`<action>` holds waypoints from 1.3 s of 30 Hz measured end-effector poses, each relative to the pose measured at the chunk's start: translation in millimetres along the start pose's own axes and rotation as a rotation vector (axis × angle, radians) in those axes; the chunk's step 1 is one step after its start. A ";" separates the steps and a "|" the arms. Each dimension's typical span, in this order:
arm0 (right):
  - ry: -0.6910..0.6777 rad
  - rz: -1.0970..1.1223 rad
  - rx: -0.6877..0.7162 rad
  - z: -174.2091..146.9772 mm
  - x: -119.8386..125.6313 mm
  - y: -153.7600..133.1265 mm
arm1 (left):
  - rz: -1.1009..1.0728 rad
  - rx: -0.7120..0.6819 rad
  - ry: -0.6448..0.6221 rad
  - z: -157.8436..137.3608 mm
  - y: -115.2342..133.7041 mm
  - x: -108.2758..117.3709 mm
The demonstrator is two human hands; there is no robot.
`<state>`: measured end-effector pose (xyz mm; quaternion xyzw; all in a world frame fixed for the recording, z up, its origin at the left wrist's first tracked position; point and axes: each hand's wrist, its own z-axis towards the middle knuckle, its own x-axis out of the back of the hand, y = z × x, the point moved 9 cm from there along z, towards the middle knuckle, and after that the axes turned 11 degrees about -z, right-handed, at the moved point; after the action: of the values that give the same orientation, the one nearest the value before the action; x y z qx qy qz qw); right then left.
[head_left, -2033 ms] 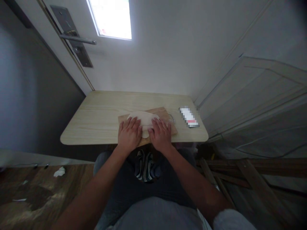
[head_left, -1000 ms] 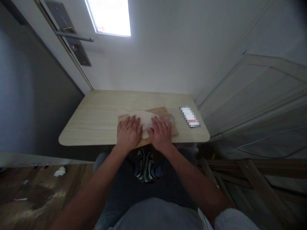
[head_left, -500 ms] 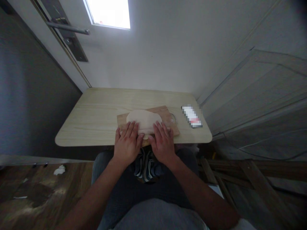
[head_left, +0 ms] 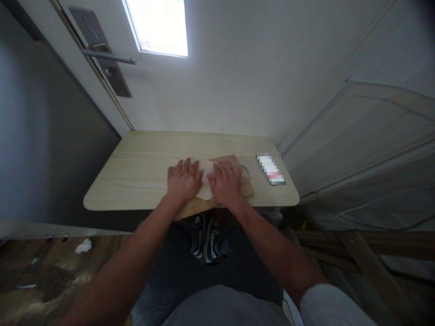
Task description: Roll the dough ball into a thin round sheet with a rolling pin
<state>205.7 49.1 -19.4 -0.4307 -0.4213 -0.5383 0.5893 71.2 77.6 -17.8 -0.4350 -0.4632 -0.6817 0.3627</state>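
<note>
A flat, pale sheet that looks like dough [head_left: 205, 181] lies on a wooden cutting board [head_left: 247, 186]. My left hand [head_left: 184, 181] rests on the left part of the sheet, palm down with fingers apart and stretched forward. Over its right part lies my right hand [head_left: 226, 181], also palm down, fingers slightly bent and spread. Both hands cover much of the sheet, and whatever is under the palms is hidden. A metal ring handle [head_left: 246, 171] sticks out from the board's right end.
The board stands on a light wooden table [head_left: 136, 174] against a white door [head_left: 224, 99] with a lever handle [head_left: 110, 56]. A blurred-out phone [head_left: 271, 169] lies at the table's right. Wooden beams [head_left: 360, 253] are low on the right. White crumpled paper [head_left: 83, 246] lies on the floor.
Both hands have moved forward from the sheet's near edge onto its middle, covering more of it. The board's near edge now shows below them. The camera view has tilted up slightly.
</note>
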 end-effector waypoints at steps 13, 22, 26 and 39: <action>0.033 0.035 0.049 -59.2 5.5 -3.2 | -0.082 -0.060 0.026 -55.8 14.0 2.5; -0.001 -0.026 0.018 39.5 -10.6 2.9 | -0.038 0.031 -0.039 39.2 -10.2 -7.3; -0.018 -0.040 0.003 50.4 -12.3 3.8 | -0.047 0.050 -0.134 53.6 -17.0 -14.8; 0.013 0.061 0.060 -64.0 11.2 -4.6 | -0.101 -0.062 0.016 -57.0 14.6 2.9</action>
<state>204.0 -15.7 -26.0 -0.4221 -0.4201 -0.5098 0.6208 68.7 18.9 -21.5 -0.4166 -0.4605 -0.7165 0.3178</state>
